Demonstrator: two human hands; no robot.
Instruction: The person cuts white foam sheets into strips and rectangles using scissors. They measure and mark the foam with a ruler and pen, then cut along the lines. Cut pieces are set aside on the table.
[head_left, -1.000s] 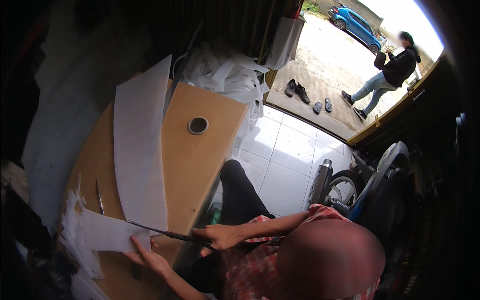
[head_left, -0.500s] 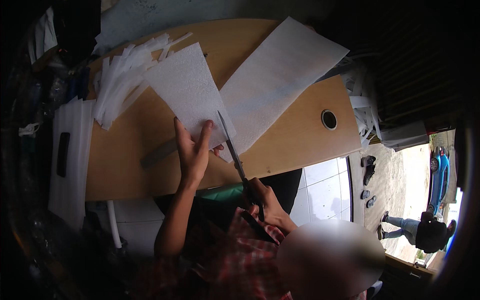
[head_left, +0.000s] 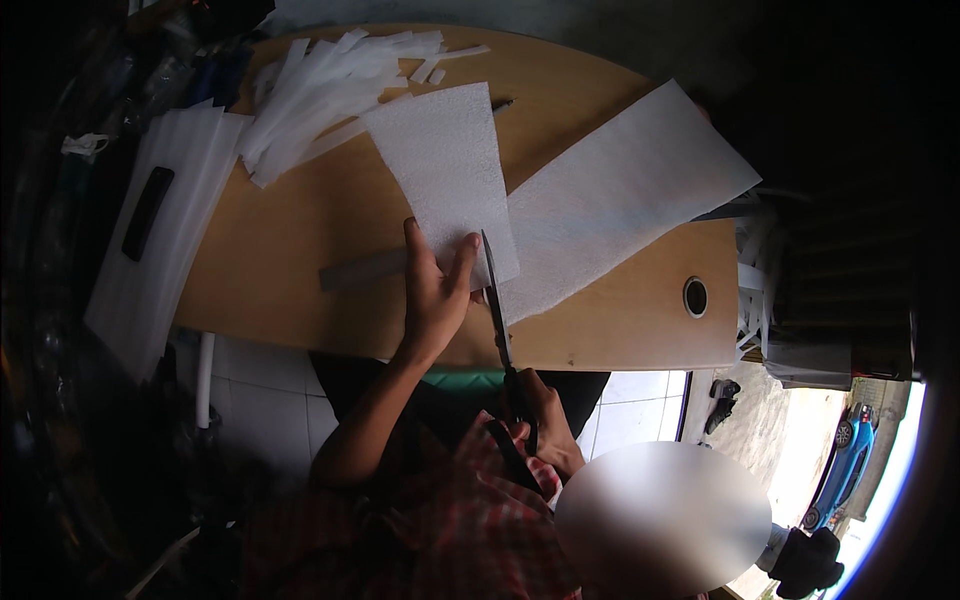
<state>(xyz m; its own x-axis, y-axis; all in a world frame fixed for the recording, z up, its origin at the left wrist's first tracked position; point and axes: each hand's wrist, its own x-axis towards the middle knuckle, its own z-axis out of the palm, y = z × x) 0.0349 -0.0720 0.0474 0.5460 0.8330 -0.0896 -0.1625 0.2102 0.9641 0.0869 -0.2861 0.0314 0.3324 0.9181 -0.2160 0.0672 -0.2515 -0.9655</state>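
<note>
White sheet (head_left: 445, 150): mid-table (head_left: 640, 315); call it clock centre, 12 pointing away from the worker. Its 5 o'clock corner sits at the blades.
Left hand (head_left: 435, 305): pinched on the sheet's near end, thumb on top, fingers mostly hidden.
Right hand (head_left: 548, 408): closed round the handles of the black scissors (head_left: 503, 335), tip toward 12. Can't tell if the blades are apart or together.
Blade change: a second ago they ran along the sheet's edge; now the tip lies inboard, a narrow margin on the 3 o'clock side. Both holds match half a second ago.
Cut: I'd call it early in taking a strip off that side; can't make out a slit.
Larger white sheet (head_left: 620, 200): 3 o'clock, right behind the cutting edge. Main snag, I reckon: white on white hides the line, and blades could catch it.
Grey bar (head_left: 365, 270): between 7 and 8, passing behind the holding hand.
Strip pile (head_left: 330, 95): 10 o'clock, reaching the sheet's far-left corner; might drag.
Sheet stack (head_left: 180, 250): 9 o'clock, black oblong device (head_left: 148, 213) on it. Clear of the work.
Round hole (head_left: 696, 297): 4 o'clock, harmless.
</note>
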